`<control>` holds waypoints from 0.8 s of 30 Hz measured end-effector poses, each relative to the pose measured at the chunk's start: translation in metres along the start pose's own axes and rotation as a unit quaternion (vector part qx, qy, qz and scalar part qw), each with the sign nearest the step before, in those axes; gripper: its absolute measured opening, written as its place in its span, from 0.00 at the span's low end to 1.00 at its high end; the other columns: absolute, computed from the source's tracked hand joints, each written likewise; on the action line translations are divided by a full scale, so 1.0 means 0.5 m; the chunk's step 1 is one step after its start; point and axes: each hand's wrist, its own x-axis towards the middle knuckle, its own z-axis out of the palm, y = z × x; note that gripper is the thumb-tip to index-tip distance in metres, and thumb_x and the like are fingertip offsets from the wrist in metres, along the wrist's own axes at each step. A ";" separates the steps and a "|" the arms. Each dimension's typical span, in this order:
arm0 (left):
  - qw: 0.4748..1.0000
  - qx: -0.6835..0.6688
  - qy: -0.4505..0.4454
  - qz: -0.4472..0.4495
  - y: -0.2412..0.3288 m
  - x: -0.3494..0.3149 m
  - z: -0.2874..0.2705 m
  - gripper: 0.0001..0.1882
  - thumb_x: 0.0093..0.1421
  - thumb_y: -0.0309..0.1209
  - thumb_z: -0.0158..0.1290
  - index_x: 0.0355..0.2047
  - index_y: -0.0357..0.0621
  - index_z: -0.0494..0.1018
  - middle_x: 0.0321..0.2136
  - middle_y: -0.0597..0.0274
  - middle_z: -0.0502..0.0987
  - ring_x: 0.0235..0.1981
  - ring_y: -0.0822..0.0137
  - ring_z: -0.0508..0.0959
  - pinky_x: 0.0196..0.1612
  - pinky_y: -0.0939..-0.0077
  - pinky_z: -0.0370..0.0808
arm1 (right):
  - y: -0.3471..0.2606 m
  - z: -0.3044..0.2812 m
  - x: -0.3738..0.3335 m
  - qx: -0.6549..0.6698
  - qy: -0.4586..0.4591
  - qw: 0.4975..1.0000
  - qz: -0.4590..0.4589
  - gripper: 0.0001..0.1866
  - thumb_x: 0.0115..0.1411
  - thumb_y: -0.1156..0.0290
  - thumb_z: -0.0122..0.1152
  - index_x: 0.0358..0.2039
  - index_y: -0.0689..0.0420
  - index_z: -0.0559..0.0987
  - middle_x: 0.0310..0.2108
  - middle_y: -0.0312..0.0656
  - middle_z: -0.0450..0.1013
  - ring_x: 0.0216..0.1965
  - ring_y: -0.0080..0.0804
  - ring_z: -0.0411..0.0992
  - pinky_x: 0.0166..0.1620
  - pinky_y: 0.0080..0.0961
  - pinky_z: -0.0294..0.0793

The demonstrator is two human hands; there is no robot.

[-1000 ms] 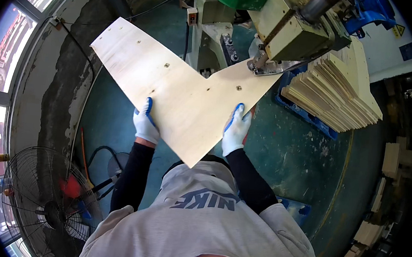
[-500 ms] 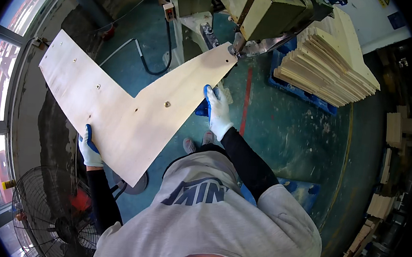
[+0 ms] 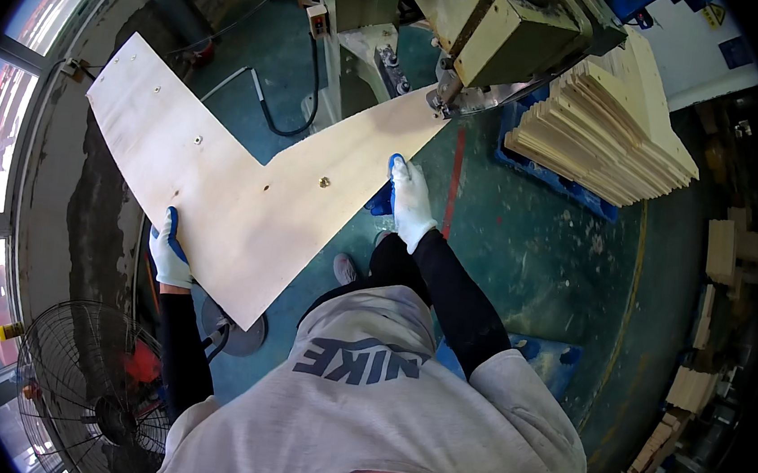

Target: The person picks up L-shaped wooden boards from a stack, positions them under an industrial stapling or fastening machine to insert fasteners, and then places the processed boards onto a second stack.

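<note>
A large V-shaped plywood panel point(image 3: 245, 216) spans the space in front of me, held level between both hands. Several small metal inserts and holes dot its face, among them a brass-coloured insert point(image 3: 324, 182). My left hand point(image 3: 170, 250), in a white and blue glove, grips the panel's lower left edge, thumb on top. At the right edge my right hand point(image 3: 411, 201), gloved alike, pinches the panel with its thumb on top; its other fingers are hidden below. The panel's far right end lies under the head of a pale green machine point(image 3: 514, 37), at its metal tool point(image 3: 446, 94).
Right of the machine, a stack of cut plywood panels point(image 3: 600, 134) stands on a blue pallet point(image 3: 564, 182). A caged fan point(image 3: 86, 391) is at my lower left, near the windows. A black hose point(image 3: 285, 129) hangs behind the panel. More wood pieces point(image 3: 695, 390) line the far right.
The panel has shifted right and slightly away from me, its far right end now further under the machine's tool. Both hands moved with it, still gripping. One foot has stepped.
</note>
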 end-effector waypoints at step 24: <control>0.985 -0.019 0.049 -0.164 -0.010 -0.223 -0.171 0.24 0.70 0.39 0.53 0.59 0.34 0.71 0.50 0.53 0.80 0.46 0.62 0.82 0.53 0.66 0.80 | 0.070 -0.029 -0.107 0.128 -0.199 0.961 0.145 0.15 0.67 0.60 0.60 0.42 0.61 0.78 0.32 0.33 0.75 0.29 0.17 0.73 0.30 0.19 0.75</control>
